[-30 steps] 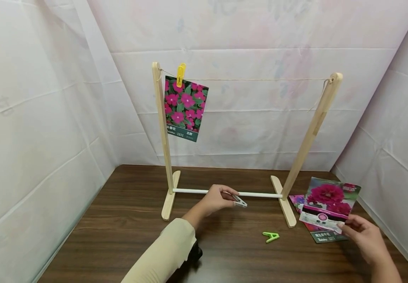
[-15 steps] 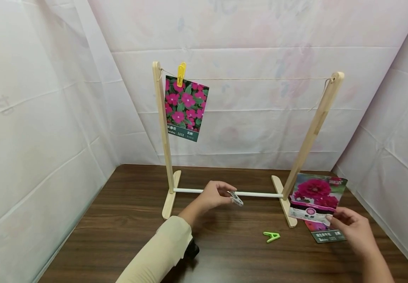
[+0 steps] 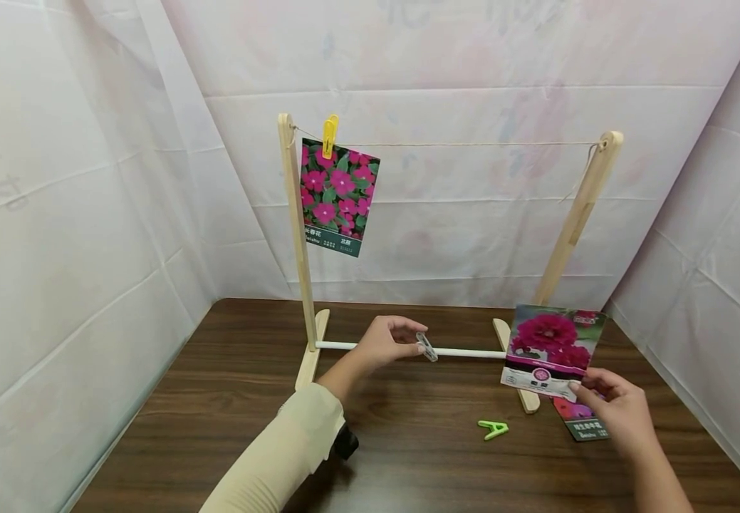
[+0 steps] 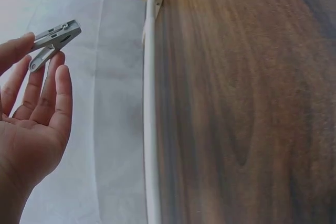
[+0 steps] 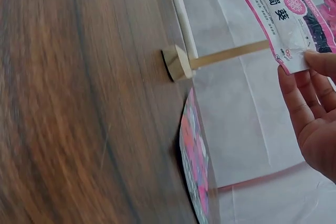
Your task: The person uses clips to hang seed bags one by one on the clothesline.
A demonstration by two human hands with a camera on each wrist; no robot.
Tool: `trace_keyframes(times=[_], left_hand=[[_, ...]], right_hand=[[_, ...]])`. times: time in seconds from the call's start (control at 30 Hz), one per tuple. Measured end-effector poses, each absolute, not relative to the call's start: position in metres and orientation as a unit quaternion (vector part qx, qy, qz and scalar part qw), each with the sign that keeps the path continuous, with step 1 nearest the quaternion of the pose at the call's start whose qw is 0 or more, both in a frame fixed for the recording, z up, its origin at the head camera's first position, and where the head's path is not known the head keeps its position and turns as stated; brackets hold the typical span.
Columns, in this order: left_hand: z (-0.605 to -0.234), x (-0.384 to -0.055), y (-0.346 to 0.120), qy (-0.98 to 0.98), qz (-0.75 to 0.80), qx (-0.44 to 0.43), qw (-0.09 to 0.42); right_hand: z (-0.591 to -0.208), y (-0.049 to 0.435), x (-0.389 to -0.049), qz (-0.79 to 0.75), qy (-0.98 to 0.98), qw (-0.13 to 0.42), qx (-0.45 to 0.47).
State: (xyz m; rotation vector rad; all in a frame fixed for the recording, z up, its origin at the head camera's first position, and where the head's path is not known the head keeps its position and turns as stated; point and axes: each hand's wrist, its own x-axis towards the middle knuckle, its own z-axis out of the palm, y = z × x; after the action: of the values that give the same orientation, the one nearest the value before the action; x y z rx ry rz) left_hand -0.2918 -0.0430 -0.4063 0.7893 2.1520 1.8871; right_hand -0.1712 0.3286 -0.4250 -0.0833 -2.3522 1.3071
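Observation:
My left hand (image 3: pixel 385 342) pinches a grey clothespin (image 4: pixel 56 40) between thumb and fingers, near the white crossbar (image 3: pixel 472 353) of the wooden stand. In the right wrist view, my right hand (image 5: pixel 317 108) grips a flower seed packet (image 3: pixel 552 349) by its lower corner, thumb on the printed face. The packet shows dark pink blooms and overlaps the stand's right post in the head view. Another flower packet (image 3: pixel 584 420) lies on the table, partly hidden behind the held one. A pink-flowered packet (image 3: pixel 337 189) hangs at the left from the string under a yellow clothespin (image 3: pixel 329 135).
The stand's left post (image 3: pixel 297 235) and right post (image 3: pixel 577 214) carry the string (image 3: pixel 459 144) between them. A green clothespin (image 3: pixel 493 429) lies on the dark wooden table (image 3: pixel 421 456) in front. White cloth (image 3: pixel 440 235) hangs behind and at both sides.
My right hand has carried its seed packet left and slightly upward, uncovering less of the packet on the table. My left hand has risen a little, and the grey clothespin has turned more upright.

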Motion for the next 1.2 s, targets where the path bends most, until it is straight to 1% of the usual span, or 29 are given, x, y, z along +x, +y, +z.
trace_keyframes(times=[0.17,0.43,0.73,0.87,0.97,1.2], left_hand=[[-0.400,-0.294,-0.043,0.730,0.626,0.266,0.066],[-0.388,-0.294,-0.043,0.739,0.606,0.293,0.040],[-0.379,-0.292,-0.045,0.733,0.607,0.301,0.051],[-0.367,-0.287,-0.046,0.731,0.612,0.295,0.057],[-0.362,-0.287,-0.047,0.732,0.613,0.292,0.050],[-0.355,-0.290,-0.048,0.734,0.601,0.316,0.027]], right_hand=[[-0.424,0.321,-0.173,0.477,-0.851,0.221,-0.012],[-0.423,0.311,-0.177,0.502,-0.839,0.211,0.003],[-0.416,0.302,-0.182,0.485,-0.850,0.206,0.018],[-0.413,0.297,-0.185,0.478,-0.854,0.205,0.023],[-0.411,0.293,-0.188,0.477,-0.853,0.210,0.031],[-0.402,0.288,-0.195,0.463,-0.857,0.224,0.041]])
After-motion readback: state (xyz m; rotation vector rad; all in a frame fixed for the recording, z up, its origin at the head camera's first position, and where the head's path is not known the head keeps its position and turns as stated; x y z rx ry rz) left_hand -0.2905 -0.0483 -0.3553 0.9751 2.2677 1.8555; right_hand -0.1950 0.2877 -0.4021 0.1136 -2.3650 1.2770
